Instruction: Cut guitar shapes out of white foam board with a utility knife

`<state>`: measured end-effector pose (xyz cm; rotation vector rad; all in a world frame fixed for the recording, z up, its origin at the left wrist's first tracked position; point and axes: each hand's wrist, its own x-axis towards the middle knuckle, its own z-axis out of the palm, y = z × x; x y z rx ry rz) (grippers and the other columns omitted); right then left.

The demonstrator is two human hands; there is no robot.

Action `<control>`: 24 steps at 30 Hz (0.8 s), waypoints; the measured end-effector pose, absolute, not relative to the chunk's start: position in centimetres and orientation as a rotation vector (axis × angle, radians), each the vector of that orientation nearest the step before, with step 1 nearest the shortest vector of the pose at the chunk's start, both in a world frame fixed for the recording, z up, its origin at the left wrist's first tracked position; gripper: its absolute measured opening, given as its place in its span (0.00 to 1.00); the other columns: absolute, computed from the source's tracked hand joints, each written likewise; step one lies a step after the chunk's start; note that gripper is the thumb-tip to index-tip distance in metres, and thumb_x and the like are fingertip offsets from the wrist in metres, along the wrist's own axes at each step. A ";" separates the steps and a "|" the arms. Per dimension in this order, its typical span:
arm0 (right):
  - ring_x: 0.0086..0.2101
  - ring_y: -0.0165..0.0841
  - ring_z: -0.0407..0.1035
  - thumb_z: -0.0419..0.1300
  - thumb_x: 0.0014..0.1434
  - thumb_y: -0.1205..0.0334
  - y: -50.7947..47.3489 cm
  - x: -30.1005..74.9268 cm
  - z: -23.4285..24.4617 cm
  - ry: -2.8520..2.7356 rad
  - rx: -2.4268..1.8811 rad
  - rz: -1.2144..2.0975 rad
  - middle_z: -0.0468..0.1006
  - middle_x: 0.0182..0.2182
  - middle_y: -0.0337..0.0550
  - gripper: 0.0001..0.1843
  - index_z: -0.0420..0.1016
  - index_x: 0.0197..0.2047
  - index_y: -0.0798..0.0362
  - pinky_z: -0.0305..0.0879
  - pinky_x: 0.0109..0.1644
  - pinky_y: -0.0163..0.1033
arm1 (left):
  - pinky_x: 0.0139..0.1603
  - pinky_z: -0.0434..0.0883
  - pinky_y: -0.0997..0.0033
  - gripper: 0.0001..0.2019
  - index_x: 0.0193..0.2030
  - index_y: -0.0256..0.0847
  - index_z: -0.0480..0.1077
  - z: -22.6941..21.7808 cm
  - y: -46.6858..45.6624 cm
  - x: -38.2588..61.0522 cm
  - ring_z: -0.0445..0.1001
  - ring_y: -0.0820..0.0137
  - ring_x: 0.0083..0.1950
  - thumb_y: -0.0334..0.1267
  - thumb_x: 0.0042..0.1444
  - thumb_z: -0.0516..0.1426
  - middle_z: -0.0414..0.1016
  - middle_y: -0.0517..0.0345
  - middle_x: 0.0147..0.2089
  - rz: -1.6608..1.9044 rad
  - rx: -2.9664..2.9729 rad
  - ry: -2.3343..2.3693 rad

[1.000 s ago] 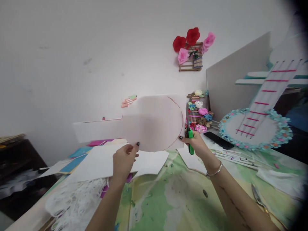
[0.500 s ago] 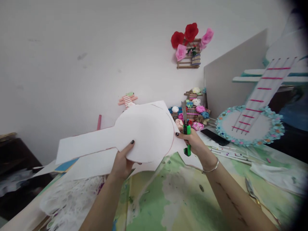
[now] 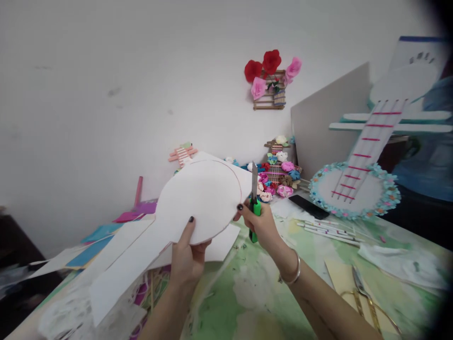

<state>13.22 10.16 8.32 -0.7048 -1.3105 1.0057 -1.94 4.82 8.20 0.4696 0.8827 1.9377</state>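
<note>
My left hand (image 3: 187,257) grips the lower edge of a white board (image 3: 201,198), with its thumb flat on top. The board is partly cut to a round body with a long straight neck, which points to the lower left. A reddish outline curves along its right side, and uncut board extends beyond it at the upper right. In my right hand (image 3: 264,229) is a green and black utility knife (image 3: 255,208), its blade out and pointing up. The right thumb and a fingertip also pinch the board's right edge.
Gold-handled scissors (image 3: 364,295) lie at the lower right, near several white sticks (image 3: 329,231) and a black phone (image 3: 308,207). A flower-trimmed model instrument (image 3: 357,184) leans at the right. Paper flowers (image 3: 283,177) stand by the wall. White shreds (image 3: 71,302) are heaped at the lower left.
The board has turned, its neck swinging from leftward to the lower left. My right hand, still holding the knife, has come left and slightly down. The camera view has shifted a little.
</note>
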 end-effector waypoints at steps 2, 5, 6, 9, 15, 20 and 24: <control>0.14 0.20 0.46 0.65 0.45 0.51 9.8 12.7 8.3 -1.213 -0.706 1.024 0.55 0.10 0.30 0.21 0.58 0.17 0.53 0.40 0.17 0.31 | 0.21 0.73 0.78 0.17 0.49 0.43 0.69 7.8 4.7 -1.5 0.77 0.72 0.32 0.31 0.50 0.58 0.75 0.55 0.47 1.854 0.533 0.937; 0.13 0.20 0.45 0.63 0.47 0.53 10.0 13.3 8.6 -1.113 -0.717 1.038 0.51 0.09 0.28 0.23 0.52 0.17 0.51 0.40 0.16 0.31 | 0.20 0.72 0.75 0.17 0.46 0.35 0.69 7.4 4.3 -1.0 0.77 0.67 0.28 0.44 0.53 0.56 0.78 0.45 0.39 1.464 0.732 0.982; 0.13 0.20 0.45 0.62 0.47 0.53 10.2 13.7 8.8 -1.096 -0.722 1.043 0.51 0.09 0.27 0.22 0.52 0.17 0.51 0.41 0.16 0.31 | 0.21 0.71 0.74 0.19 0.44 0.33 0.70 7.4 3.9 -0.7 0.76 0.65 0.27 0.48 0.53 0.55 0.78 0.43 0.36 1.273 0.838 0.976; 0.13 0.20 0.44 0.62 0.46 0.56 10.8 15.2 9.5 -1.076 -0.743 1.060 0.51 0.10 0.26 0.20 0.52 0.19 0.51 0.41 0.16 0.30 | 0.24 0.72 0.72 0.20 0.42 0.37 0.72 7.8 1.3 0.5 0.77 0.64 0.29 0.48 0.45 0.61 0.78 0.45 0.33 0.760 1.252 0.989; 0.13 0.21 0.47 0.62 0.44 0.57 10.9 16.6 9.8 -1.132 -0.852 1.030 0.55 0.12 0.28 0.15 0.57 0.22 0.52 0.42 0.15 0.30 | 0.38 0.73 0.62 0.13 0.40 0.45 0.76 8.7 -3.0 3.0 0.75 0.60 0.33 0.43 0.46 0.61 0.78 0.47 0.36 1.208 2.002 1.279; 0.16 0.22 0.50 0.62 0.45 0.55 9.1 15.4 9.9 -1.259 -0.913 0.917 0.57 0.13 0.30 0.16 0.61 0.19 0.53 0.45 0.19 0.31 | 0.61 0.55 0.43 0.29 0.59 0.30 0.61 8.1 -0.2 4.3 0.56 0.46 0.63 0.34 0.48 0.56 0.61 0.36 0.61 1.521 2.347 1.666; 0.21 0.24 0.52 0.61 0.49 0.56 6.9 15.0 10.9 -1.480 -0.862 0.673 0.58 0.17 0.32 0.16 0.60 0.20 0.53 0.50 0.24 0.31 | 0.64 0.51 0.46 0.24 0.55 0.33 0.65 8.6 1.1 5.1 0.54 0.52 0.65 0.27 0.49 0.52 0.61 0.39 0.62 1.671 2.131 1.573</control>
